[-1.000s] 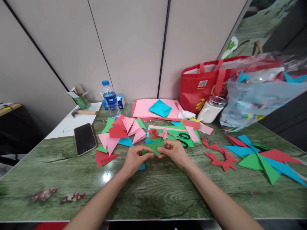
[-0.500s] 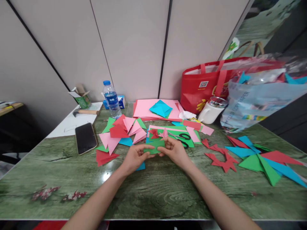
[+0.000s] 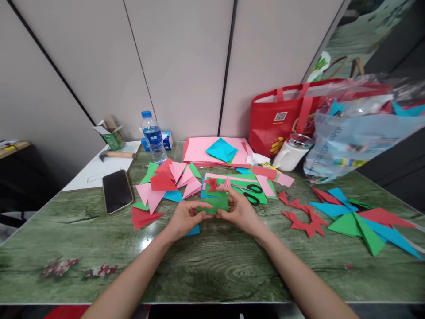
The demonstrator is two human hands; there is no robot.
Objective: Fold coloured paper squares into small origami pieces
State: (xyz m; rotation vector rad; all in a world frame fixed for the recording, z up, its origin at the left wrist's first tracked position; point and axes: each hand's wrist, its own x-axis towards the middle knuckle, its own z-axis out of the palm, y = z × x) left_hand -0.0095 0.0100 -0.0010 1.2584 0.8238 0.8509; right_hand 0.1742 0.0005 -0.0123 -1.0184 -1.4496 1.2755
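Note:
A small green paper (image 3: 215,204) is held between both hands above the middle of the table. My left hand (image 3: 186,218) pinches its left end between thumb and fingers. On the right end, the thumb and fingers of my right hand (image 3: 241,212) are closed round it. Just behind the hands lie black-handled scissors (image 3: 253,188) on green and pink sheets. Folded red, pink, green and blue pieces (image 3: 163,182) are heaped to the left. A blue piece (image 3: 194,230) lies partly hidden by my left hand.
Around the table (image 3: 212,270) are a phone (image 3: 117,191), hammer (image 3: 119,154), water bottle (image 3: 154,138), white mug (image 3: 292,153), red bag (image 3: 277,117), plastic bag (image 3: 352,141), a red zigzag paper shape (image 3: 310,223) and stacked pink sheets (image 3: 195,150).
The green paper now looks curved, its upper edge bent, where it looked flatter before. My right fingers have shifted slightly at its right end. Both hands stay in nearly the same place.

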